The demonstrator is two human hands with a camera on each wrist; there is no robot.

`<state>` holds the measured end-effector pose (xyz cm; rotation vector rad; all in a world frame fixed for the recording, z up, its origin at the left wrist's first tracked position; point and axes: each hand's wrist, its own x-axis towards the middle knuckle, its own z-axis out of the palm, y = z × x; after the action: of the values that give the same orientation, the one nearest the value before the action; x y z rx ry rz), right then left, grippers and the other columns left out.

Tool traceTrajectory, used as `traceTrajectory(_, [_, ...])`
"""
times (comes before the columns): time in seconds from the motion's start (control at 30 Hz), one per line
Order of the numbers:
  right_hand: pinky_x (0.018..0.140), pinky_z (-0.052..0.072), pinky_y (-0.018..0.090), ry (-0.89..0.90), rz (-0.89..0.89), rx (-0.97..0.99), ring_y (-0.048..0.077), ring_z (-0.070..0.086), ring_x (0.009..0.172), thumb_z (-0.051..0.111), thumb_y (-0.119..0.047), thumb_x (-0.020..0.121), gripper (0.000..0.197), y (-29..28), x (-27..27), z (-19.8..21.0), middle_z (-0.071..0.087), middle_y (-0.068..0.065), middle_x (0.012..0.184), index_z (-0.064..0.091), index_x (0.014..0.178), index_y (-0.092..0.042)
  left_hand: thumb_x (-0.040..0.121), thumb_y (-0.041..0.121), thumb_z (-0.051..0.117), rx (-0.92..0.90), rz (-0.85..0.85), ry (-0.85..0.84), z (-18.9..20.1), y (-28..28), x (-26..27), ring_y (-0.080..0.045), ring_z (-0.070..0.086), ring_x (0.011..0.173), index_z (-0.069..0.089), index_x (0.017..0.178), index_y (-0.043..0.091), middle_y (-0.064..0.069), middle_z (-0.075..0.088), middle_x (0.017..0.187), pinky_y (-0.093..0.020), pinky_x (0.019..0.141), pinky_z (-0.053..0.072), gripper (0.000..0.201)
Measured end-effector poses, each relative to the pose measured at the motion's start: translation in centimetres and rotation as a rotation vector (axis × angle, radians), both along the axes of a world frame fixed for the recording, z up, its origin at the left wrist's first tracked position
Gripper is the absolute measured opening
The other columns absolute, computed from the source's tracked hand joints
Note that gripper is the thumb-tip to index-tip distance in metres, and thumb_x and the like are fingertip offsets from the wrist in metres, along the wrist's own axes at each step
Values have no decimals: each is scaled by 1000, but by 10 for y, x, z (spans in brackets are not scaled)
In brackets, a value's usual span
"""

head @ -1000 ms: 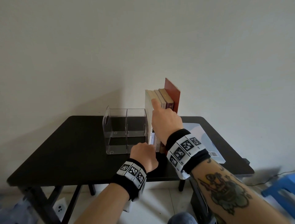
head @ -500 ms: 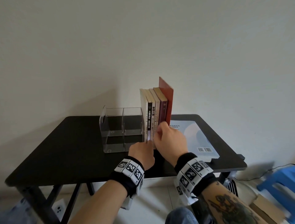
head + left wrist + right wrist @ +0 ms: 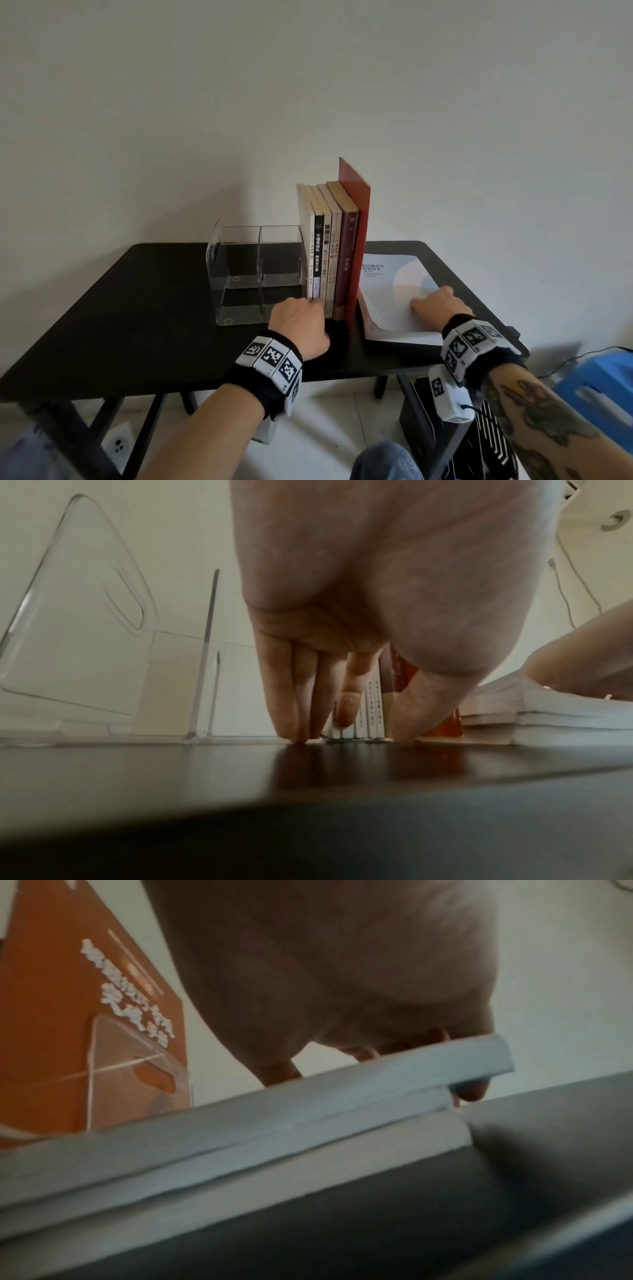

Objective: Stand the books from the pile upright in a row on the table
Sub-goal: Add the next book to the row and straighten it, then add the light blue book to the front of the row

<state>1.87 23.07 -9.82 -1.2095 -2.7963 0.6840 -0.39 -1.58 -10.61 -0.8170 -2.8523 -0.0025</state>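
Note:
Several books (image 3: 330,253) stand upright in a row on the black table (image 3: 137,308), the tall red one (image 3: 356,240) at the right end. My left hand (image 3: 301,318) sits at the foot of the row. Its straight fingers (image 3: 291,710) and thumb touch the table against the lower spines (image 3: 371,710). A pile of white books (image 3: 387,301) lies flat just right of the row. My right hand (image 3: 433,303) rests on the top white book (image 3: 274,1110), fingers over its right edge and the thumb tip under the corner, which is raised slightly off the book below.
A clear acrylic divider box (image 3: 253,274) stands against the row's left side. The wall is close behind the table. A blue stool (image 3: 603,383) and a cable are on the floor at the right, and a dark striped object sits under the table's right end.
My right hand came down from the top of the row to its base, then moved right onto the flat pile and took the top book's edge. The left hand stayed at the row's foot.

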Motion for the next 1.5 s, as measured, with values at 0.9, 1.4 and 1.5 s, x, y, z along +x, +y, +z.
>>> traceTrajectory(0.9, [81, 55, 49, 99, 136, -315, 40, 68, 83, 55, -3, 89, 10, 16, 6, 54, 66, 22, 87, 58, 94, 4, 85, 32, 56, 224, 100, -77, -8, -14, -4, -33, 66, 96, 57, 112, 12, -8, 70, 104, -36, 74, 52, 34])
traceTrajectory(1.4, [61, 57, 38, 1331, 102, -470, 13, 60, 67, 66, -21, 76, 13, -47, 32, 129, 65, -3, 77, 62, 87, -15, 88, 31, 54, 357, 147, -153, -6, -12, -9, -30, 68, 86, 33, 128, 15, -6, 70, 99, -36, 68, 51, 48])
traceTrajectory(1.5, [57, 59, 36, 1444, 179, -539, 10, 65, 69, 68, -13, 83, 9, -61, 37, 138, 68, -1, 81, 67, 91, -11, 88, 31, 54, 344, 166, -185, -4, -12, -12, -31, 67, 90, 33, 128, 15, -7, 69, 103, -38, 73, 54, 48])
